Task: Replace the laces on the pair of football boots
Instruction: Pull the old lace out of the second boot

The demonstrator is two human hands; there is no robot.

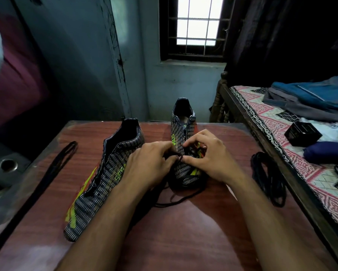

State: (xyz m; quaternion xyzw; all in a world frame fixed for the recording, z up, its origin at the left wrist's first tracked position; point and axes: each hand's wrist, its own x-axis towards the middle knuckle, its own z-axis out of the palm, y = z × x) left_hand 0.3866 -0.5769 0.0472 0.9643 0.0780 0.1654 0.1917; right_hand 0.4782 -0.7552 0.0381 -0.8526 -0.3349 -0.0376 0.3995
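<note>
Black lace (180,200) runs through your fingers: your left hand (150,165) and right hand (207,157) both pinch it over the right-side boot (183,133) on the wooden table (183,241). Let the tip slip and it may miss the eyelet. The other boot (105,173) lies unlaced just beside; a coiled lace (267,177) and a straight lace (52,169) flank them.

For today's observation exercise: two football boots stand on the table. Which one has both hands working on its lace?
The right boot, farther back. The left hand and right hand pinch its black lace. The left boot stands untouched, with no lace visible.
</note>
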